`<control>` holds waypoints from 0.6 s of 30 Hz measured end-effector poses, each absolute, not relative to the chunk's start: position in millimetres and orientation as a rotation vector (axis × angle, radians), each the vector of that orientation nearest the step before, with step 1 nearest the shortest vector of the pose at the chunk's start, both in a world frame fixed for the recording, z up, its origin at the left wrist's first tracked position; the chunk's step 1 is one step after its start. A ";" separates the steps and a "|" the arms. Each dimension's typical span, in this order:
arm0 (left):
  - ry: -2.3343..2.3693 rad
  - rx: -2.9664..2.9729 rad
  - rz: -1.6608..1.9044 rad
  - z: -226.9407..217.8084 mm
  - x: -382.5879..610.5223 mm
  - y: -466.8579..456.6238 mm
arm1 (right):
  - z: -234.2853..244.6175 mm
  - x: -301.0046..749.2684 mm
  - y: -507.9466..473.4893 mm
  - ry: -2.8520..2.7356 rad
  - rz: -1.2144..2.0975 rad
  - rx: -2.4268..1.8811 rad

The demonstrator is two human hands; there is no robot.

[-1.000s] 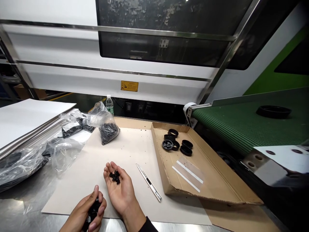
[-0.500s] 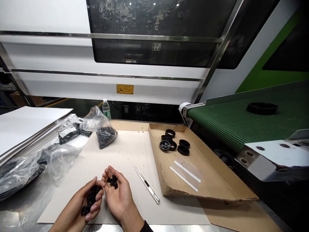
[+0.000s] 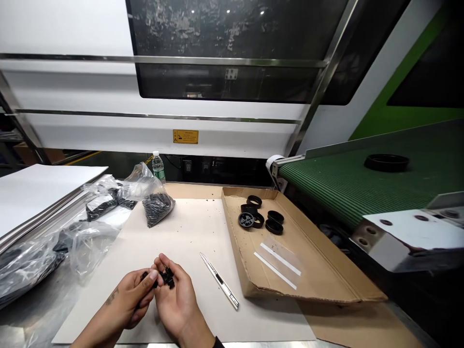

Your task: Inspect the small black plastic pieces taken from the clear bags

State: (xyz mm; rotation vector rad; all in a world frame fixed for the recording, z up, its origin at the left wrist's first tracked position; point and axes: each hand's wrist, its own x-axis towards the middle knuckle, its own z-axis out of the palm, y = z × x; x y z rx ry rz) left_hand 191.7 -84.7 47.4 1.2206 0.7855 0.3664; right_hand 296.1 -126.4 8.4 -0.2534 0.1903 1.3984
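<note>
My right hand (image 3: 177, 302) lies palm up over a grey cardboard sheet (image 3: 188, 237), cupping a small heap of black plastic pieces (image 3: 167, 278). My left hand (image 3: 132, 297) is curled against it, fingers pinched at the heap and closed on some black pieces of its own. A slim white utility knife (image 3: 219, 280) lies on the sheet just right of my hands.
A clear bag of black pieces (image 3: 155, 205) and other plastic bags (image 3: 54, 246) sit at the left beside stacked white boards (image 3: 36, 186). A shallow cardboard tray (image 3: 326, 282) holds several black rings (image 3: 259, 217). On the green conveyor (image 3: 344, 183) at right rides one black ring (image 3: 386, 162). A water bottle (image 3: 158, 166) stands behind.
My left hand rose from the table's near edge and came against my right palm. The right hand curled a little and drew nearer to me.
</note>
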 end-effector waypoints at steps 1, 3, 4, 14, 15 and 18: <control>0.803 1.269 0.384 48.3 197.1 -82.5 | 7.3 296.2 -126.1 0.195 1.392 -0.244; 0.811 1.338 0.403 49.9 207.4 -79.2 | 4.2 296.7 -125.5 0.205 1.380 -0.227; 0.809 1.358 0.402 50.1 211.7 -77.9 | 2.4 297.0 -125.2 0.217 1.371 -0.218; 0.791 1.268 0.429 21.8 217.0 -70.1 | 1.9 298.0 -126.1 0.400 1.336 -0.200; 0.794 1.256 0.428 21.6 216.1 -70.7 | 2.3 297.7 -126.0 0.402 1.337 -0.203; 0.802 1.275 0.389 27.9 213.9 -72.7 | 2.4 296.5 -125.2 0.390 1.329 -0.205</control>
